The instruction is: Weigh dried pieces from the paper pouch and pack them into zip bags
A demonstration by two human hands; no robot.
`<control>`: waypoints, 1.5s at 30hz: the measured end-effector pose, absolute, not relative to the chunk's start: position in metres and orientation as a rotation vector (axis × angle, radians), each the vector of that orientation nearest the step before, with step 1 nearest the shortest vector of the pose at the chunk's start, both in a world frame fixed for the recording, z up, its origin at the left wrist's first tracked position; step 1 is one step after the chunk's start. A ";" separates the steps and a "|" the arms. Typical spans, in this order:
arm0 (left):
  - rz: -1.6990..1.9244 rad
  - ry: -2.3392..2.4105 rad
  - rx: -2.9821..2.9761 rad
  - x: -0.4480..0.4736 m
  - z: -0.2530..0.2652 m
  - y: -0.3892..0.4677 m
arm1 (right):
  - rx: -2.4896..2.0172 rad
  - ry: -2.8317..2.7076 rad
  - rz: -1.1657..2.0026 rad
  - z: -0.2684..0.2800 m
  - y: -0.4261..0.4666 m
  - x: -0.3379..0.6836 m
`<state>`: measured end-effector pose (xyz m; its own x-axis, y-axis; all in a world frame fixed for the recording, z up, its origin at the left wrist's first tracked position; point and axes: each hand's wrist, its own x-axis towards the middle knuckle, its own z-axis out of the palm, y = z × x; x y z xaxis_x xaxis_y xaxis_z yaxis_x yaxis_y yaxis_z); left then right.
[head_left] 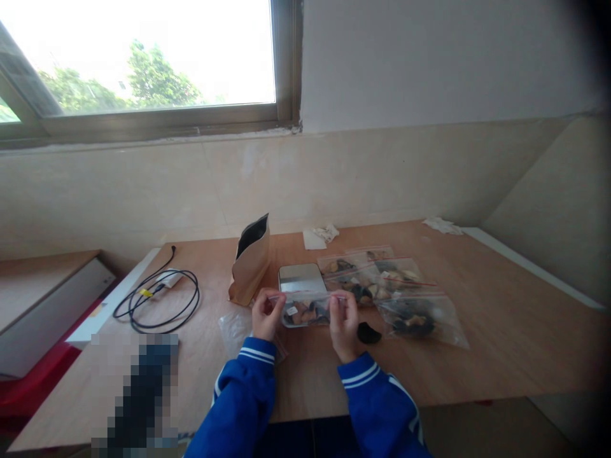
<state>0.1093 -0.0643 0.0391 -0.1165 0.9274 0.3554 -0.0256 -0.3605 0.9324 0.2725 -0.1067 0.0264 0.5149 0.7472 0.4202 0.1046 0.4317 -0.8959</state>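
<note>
At the lower centre of the frame, a clear plastic bag of dark and brown pieces (308, 312) stretches between two hands: the left hand (266, 314) has its grip pinched on the upper left corner, the right hand (344, 323) on the upper right. The bag partly hides a flat, silver-topped rectangular device (301, 278). Right of centre, a black flake (369, 333) lies on the brown wooden surface (501, 343).

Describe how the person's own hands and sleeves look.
The left hand and right hand are bare, with no gloves. The left sleeve and right sleeve are long and bright blue, reaching about to the wrists. Thin white stripes circle the cuffs, and white trim shows along each sleeve's outer side.
</note>
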 end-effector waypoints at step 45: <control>1.640 1.089 1.323 0.112 0.028 -0.065 | -1.178 -0.936 0.575 0.029 -0.102 0.273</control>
<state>0.1116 -0.0646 0.0281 -0.1835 0.9211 0.3433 -0.0413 -0.3561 0.9335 0.2734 -0.1020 0.0286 0.5164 0.7988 0.3087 0.0851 0.3108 -0.9467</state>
